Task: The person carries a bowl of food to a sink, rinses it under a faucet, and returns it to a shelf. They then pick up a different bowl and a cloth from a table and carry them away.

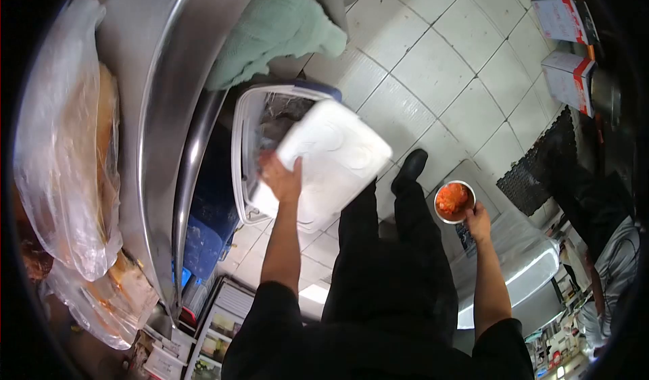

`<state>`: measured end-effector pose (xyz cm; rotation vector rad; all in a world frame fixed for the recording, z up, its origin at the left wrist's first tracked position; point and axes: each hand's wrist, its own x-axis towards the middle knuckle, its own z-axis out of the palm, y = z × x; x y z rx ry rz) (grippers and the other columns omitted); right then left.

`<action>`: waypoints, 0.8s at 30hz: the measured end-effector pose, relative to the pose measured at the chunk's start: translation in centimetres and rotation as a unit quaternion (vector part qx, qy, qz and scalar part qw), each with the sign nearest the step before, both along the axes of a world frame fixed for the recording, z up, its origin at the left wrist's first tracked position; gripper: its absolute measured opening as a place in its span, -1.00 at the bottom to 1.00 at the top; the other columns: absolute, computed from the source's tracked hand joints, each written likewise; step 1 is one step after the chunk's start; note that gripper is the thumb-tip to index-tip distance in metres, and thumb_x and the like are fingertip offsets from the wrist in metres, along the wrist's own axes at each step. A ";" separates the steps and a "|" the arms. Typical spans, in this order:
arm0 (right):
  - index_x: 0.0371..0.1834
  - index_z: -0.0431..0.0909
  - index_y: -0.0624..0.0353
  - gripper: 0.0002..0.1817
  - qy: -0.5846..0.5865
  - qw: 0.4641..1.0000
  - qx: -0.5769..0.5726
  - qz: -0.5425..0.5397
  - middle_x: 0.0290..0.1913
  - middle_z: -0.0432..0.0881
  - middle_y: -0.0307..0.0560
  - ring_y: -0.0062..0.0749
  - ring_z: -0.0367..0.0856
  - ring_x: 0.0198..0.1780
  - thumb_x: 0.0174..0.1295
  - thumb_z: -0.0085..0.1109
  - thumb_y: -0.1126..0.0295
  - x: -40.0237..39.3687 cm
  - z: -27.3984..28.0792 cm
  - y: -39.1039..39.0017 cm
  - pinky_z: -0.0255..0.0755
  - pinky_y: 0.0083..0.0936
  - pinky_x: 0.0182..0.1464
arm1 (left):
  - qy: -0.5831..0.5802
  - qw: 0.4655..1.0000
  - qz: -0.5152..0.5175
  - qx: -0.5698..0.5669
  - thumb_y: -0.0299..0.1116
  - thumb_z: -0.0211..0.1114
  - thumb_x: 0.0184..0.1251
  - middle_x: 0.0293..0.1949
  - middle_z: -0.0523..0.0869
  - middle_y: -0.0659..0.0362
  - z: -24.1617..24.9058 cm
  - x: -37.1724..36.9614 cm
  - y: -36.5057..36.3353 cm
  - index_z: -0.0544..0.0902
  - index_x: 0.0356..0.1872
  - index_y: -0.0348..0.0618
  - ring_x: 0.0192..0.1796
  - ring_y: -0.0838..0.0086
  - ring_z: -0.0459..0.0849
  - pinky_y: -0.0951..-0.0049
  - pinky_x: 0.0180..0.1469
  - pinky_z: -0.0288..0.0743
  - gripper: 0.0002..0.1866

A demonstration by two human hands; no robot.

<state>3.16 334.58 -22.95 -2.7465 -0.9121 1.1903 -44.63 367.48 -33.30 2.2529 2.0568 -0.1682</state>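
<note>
And here's the left hand (pixel 282 177), gripping the white lid (pixel 334 167) by its edge, thumb across the face, fingers a touch blurred. The lid sits askew over the white bin (pixel 238 153), covering part of the mouth; through the gap, something dark shows inside, too unclear to name. Whether lid and rim touch, you can't tell from here.

Over to the right hand (pixel 478 221), closed on the side of a round cup (pixel 472 192), held well apart from the bin, above the floor (pixel 392 62). In the cup, chunky orange-red food (pixel 451 197), open to view!

Up beside the bin, a pale green towel (pixel 284 35) hangs by the steel counter (pixel 162 62), and clear plastic bags (pixel 67 143) lie along that counter. Out on the far right, another person (pixel 612 278) in a grey top, near a black mat (pixel 537 167).
</note>
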 end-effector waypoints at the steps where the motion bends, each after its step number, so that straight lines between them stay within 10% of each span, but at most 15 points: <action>1: -0.16 0.51 0.26 -0.73 0.006 1.000 0.001 0.003 -0.39 0.66 0.13 0.02 0.66 -0.36 0.30 0.10 0.24 -0.7 0.2 0.6 0.51 -0.22 -0.22 | -0.030 0.998 -0.002 -0.059 0.26 0.16 0.37 0.50 0.28 -0.08 0.3 0.1 -0.5 0.30 0.45 -0.20 0.57 -0.04 0.13 -0.38 0.47 -0.08 -0.15; 3: -0.19 0.50 0.27 -0.74 0.141 0.981 0.017 -0.135 -0.40 0.64 0.13 -0.01 0.65 -0.31 0.30 0.08 0.25 -0.4 0.1 2.5 0.50 -0.24 -0.19 | -0.042 0.982 0.161 -0.094 0.30 0.10 0.39 0.49 0.30 -0.09 -4.4 -3.2 -2.3 0.32 0.45 -0.20 0.54 -0.05 0.18 -0.32 0.48 -0.07 -0.15; 5: -0.19 0.51 0.28 -0.76 0.070 0.995 0.032 -0.056 -0.41 0.64 0.07 -0.14 0.65 -0.34 0.30 0.09 0.29 0.3 -0.9 1.9 0.50 -0.29 -0.22 | -0.029 0.964 0.252 -0.078 0.32 -0.03 0.44 0.32 0.52 -0.15 -3.9 -3.5 -1.3 0.46 0.33 -0.26 0.41 -0.01 0.41 -0.20 0.42 0.14 -0.19; 13: -0.27 0.49 0.27 -0.82 0.098 0.984 0.029 -0.143 -0.48 0.64 0.03 -0.19 0.68 -0.40 0.26 0.12 0.35 -0.6 -1.6 4.8 0.50 -0.25 -0.28 | -0.126 0.982 -0.034 -0.139 0.31 0.09 0.37 0.05 0.68 -0.18 -1.8 -0.2 7.8 0.61 0.12 -0.21 0.10 -0.12 0.63 0.02 0.19 0.42 -0.28; 19: -0.23 0.50 0.27 -0.82 0.095 0.987 0.016 -0.133 -0.46 0.66 0.04 -0.21 0.70 -0.40 0.26 0.13 0.36 -0.8 -1.4 3.8 0.51 -0.26 -0.27 | -0.153 0.943 0.034 -0.294 0.35 0.23 0.23 0.09 0.69 -0.20 -0.6 3.0 11.8 0.60 0.15 -0.20 0.17 -0.11 0.62 0.07 0.23 0.45 -0.22; 24: -0.20 0.52 0.30 -0.77 0.104 0.982 -0.006 -0.156 -0.42 0.65 0.15 0.03 0.68 -0.31 0.24 0.13 0.34 -0.3 0.1 2.7 0.50 -0.18 -0.18 | -0.129 0.966 0.151 -0.166 0.40 0.17 0.25 0.02 0.72 -0.22 0.8 -6.6 8.7 0.61 0.14 -0.23 0.10 -0.13 0.67 0.08 0.17 0.51 -0.18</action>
